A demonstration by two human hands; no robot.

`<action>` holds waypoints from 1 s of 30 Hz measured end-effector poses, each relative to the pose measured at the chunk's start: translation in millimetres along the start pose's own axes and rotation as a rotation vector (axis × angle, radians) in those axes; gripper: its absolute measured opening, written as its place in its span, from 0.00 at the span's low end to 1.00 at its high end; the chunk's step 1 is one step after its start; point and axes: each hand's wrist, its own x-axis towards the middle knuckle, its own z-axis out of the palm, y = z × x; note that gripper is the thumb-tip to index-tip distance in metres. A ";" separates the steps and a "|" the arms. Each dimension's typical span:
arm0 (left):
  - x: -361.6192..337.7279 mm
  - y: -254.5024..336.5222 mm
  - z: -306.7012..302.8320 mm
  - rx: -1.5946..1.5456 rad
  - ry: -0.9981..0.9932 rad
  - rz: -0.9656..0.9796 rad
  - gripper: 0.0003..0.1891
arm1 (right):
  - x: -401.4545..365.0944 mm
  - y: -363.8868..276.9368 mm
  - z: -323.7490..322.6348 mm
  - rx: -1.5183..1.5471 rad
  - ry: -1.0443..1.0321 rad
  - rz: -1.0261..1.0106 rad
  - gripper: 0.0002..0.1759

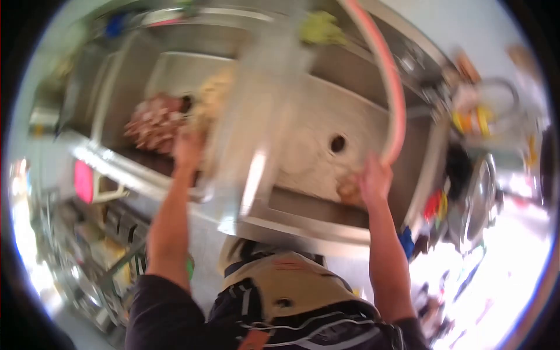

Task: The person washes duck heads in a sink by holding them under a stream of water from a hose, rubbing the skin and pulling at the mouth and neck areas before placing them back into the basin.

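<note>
In the left sink basin lies a heap of pinkish chopped pieces (154,123) that look like raw meat. My left hand (189,149) is at the heap's right side, its fingers smeared by motion. A blurred tan mass (214,90) sits just beyond that hand. My right hand (376,179) is closed around the lower end of a pink hose (395,96) over the right basin (315,122). Close to its fingers is a small brownish lump (349,189), too blurred to name.
A metal divider (254,122) stands between the basins. A yellow-green cloth-like thing (322,28) rests at the back rim. The right basin has a dark drain hole (338,143). Metal racks with containers (111,233) are at left; pans and utensils (478,198) crowd the right.
</note>
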 end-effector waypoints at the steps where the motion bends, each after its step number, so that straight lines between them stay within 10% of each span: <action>1: -0.4 -16.7 24.9 -0.333 0.031 0.099 0.21 | 8.2 -11.9 -13.8 -0.131 -0.063 0.024 0.17; 2: -1.8 -32.8 49.3 -0.662 0.028 0.208 0.25 | 31.6 -3.3 -31.2 -0.152 -0.168 0.001 0.18; 7: -9.1 -16.8 -37.3 -0.247 -0.036 0.071 0.11 | 74.3 -48.3 -57.7 -0.494 -0.453 0.021 0.20; 9: -36.3 86.6 -125.0 -0.440 0.199 -0.079 0.10 | 89.4 -43.9 -67.2 -0.582 -0.458 -0.115 0.20; 13: -74.5 324.0 -125.6 -0.617 -0.085 0.339 0.13 | 91.9 -22.2 -64.8 -0.772 -0.386 -0.397 0.19; 18: -55.4 536.1 24.9 -0.353 -0.322 0.728 0.12 | 40.1 14.9 -77.7 -0.711 -0.361 -0.649 0.14; 22: -40.6 552.2 95.8 -0.258 -0.271 1.090 0.13 | 22.3 -2.1 -88.1 -0.535 -0.356 -0.540 0.14; 25: -22.3 530.6 87.9 -0.376 -0.279 0.999 0.08 | 29.4 5.4 -87.6 -0.481 -0.334 -0.579 0.16; 28: 2.0 490.8 140.7 -1.109 -0.638 0.034 0.12 | 27.9 9.9 -78.6 -0.474 -0.358 -0.584 0.14; 30: -7.9 469.2 63.5 -1.069 -0.850 0.005 0.20 | 14.6 17.9 -64.2 -0.418 -0.368 -0.573 0.13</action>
